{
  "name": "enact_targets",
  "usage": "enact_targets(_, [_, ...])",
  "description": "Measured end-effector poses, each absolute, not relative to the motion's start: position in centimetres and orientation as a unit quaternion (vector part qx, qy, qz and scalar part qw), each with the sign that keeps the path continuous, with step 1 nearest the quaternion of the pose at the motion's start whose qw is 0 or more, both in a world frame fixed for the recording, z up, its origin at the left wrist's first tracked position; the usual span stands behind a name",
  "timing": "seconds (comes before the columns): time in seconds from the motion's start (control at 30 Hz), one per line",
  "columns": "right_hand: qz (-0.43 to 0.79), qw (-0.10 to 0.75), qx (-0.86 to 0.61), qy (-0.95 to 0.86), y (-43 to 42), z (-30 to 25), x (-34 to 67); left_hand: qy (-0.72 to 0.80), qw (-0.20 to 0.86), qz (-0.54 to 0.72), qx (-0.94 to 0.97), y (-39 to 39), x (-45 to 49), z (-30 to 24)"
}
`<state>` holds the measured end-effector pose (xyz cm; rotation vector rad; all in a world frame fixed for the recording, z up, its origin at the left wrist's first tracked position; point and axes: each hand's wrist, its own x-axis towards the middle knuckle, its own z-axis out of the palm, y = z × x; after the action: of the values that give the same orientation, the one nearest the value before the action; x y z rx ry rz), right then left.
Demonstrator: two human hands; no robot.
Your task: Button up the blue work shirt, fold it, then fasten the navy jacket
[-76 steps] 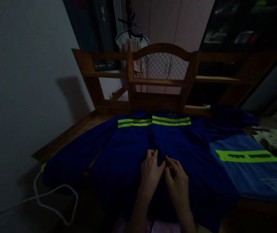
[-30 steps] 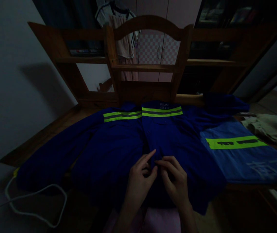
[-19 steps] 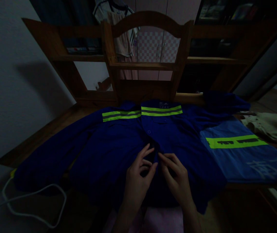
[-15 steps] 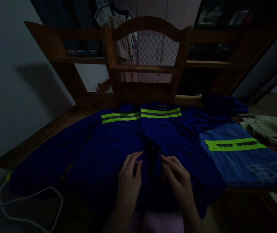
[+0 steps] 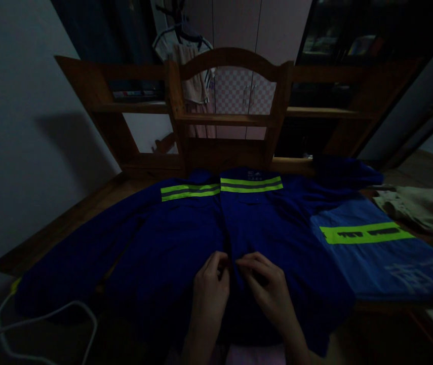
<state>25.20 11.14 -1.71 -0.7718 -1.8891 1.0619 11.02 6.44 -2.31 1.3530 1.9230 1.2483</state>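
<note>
A dark blue work jacket with yellow-green reflective strips across the chest lies spread out, front side up. Its left-hand sleeve stretches toward the wall, and the other sleeve is bunched at the back right. Over the lower front opening, my left hand pinches the edge of one front panel. Close beside it, my right hand pinches the edge of the opposite panel, fingertips bent together. Only a narrow gap separates the two hands. Any buttons under the fingers are too dark to make out.
A lighter blue garment with a reflective strip lies folded at the right, partly under the jacket. Behind it is beige cloth. A wooden shelf frame stands along the back. A white cable loops at the lower left.
Both hands have come closer together, drawing the two front panels of the jacket toward each other. The dark gap between the panels has narrowed. The view has tilted up slightly.
</note>
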Motion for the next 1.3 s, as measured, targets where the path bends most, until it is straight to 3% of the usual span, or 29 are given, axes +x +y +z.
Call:
enact_targets(0.17, [0.400, 0.454, -0.311, -0.733, 11.7, -1.7, 25.2, 0.653, 0.262, 0.542, 0.460, 7.7, 11.7, -2.2])
enact_targets(0.4, [0.363, 0.482, -0.317, -0.732, 11.4, -2.4, 25.1, 0.655, 0.257, 0.541, 0.459, 6.8, 11.7, -2.7])
enact_targets(0.57, [0.388, 0.459, -0.341, -0.722, 11.5, -2.3, 25.0, 0.650, 0.236, 0.531, 0.489, 6.5, 11.7, -3.3])
enact_targets(0.9, [0.384, 0.406, -0.369, -0.742, 12.0, -2.6, 24.6, 0.582, 0.422, 0.570, 0.398, 6.2, 11.4, -2.0])
enact_targets(1.3, [0.457, 0.412, -0.372, -0.695, 11.6, -2.3, 25.0, 0.582, 0.417, 0.605, 0.349, 6.4, 11.6, -2.2])
